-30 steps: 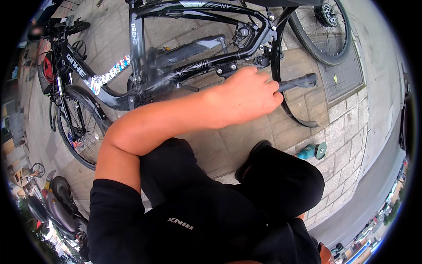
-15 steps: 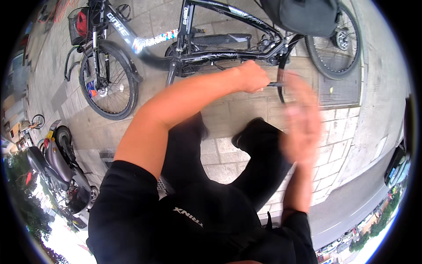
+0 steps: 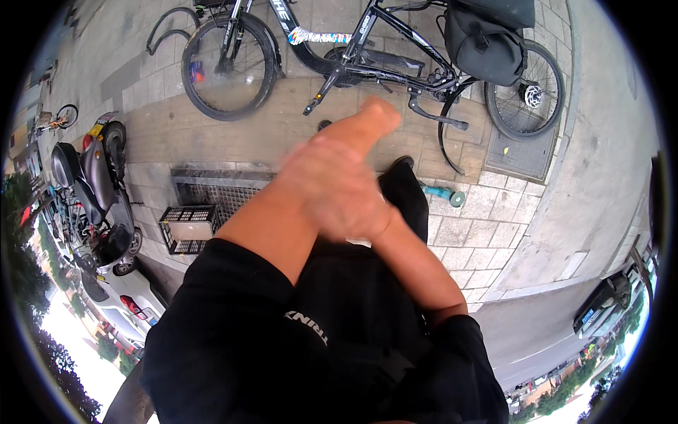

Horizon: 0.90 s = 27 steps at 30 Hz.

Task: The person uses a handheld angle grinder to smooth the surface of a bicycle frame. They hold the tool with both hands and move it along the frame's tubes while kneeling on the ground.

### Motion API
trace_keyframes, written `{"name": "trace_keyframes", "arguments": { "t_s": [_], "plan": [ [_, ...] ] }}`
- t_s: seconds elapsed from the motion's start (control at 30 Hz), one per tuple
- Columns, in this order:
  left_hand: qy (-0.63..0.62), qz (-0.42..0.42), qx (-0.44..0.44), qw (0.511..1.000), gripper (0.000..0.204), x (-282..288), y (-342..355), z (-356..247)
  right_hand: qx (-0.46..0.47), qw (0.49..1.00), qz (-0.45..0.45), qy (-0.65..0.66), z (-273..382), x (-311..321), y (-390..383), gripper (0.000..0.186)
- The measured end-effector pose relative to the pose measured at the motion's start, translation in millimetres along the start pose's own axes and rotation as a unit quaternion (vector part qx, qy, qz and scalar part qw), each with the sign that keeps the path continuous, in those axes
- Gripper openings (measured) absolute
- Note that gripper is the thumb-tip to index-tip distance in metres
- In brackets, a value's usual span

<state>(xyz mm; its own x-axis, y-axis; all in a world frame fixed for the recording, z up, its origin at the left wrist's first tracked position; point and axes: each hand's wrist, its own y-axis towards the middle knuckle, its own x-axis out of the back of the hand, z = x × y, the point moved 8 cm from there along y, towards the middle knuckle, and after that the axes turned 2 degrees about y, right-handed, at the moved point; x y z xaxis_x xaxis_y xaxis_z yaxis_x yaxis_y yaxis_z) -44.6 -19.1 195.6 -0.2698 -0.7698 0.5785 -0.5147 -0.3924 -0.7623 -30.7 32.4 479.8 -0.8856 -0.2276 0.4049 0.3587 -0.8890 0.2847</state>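
Observation:
My left hand (image 3: 382,116) hangs in front of the bicycle with its arm stretched forward. It looks rounded like a fist, and its fingers are turned away from view. My right hand (image 3: 332,187) lies across my left forearm, smeared by motion, so its fingers cannot be made out. Beyond the left hand is the black bicycle (image 3: 374,69), with a pedal (image 3: 316,101) to the hand's left and a kickstand (image 3: 441,120) to its right. A curved black mudguard strip (image 3: 441,141) hangs down beside the rear wheel (image 3: 526,116).
A teal tool (image 3: 445,193) lies on the paving right of my foot. A black plastic crate (image 3: 188,230) stands at left beside a metal grate (image 3: 226,198). Parked scooters (image 3: 102,177) line the left side, and a road with a dark car (image 3: 602,305) runs at right.
My right hand has swung left from near the mudguard onto my left forearm. My left hand has come away from the kickstand area. The view has shifted, bringing the crate and teal tool into sight.

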Motion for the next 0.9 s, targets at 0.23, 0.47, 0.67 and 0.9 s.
{"name": "trace_keyframes", "arguments": {
  "t_s": [0.23, 0.47, 0.67, 0.9],
  "plan": [
    [-0.385, -0.228, 0.053, 0.893, 0.064, -12, -155, 24, -0.485, 0.857, 0.059, -0.165, -226, 183, -228, 0.060],
    [-0.478, -0.196, 0.187, 0.836, 0.070, -227, -268, -54, -0.792, 0.587, -0.139, 0.095, -173, 166, -432, 0.070],
    [-0.794, -0.034, 0.306, 0.524, 0.032, -244, -351, -96, -0.654, 0.731, 0.005, -0.195, -239, 212, -506, 0.056],
    [-0.696, -0.227, 0.076, 0.677, 0.021, -148, -357, -149, -0.707, 0.693, -0.120, 0.077, -228, 245, -459, 0.036]
  ]
}}
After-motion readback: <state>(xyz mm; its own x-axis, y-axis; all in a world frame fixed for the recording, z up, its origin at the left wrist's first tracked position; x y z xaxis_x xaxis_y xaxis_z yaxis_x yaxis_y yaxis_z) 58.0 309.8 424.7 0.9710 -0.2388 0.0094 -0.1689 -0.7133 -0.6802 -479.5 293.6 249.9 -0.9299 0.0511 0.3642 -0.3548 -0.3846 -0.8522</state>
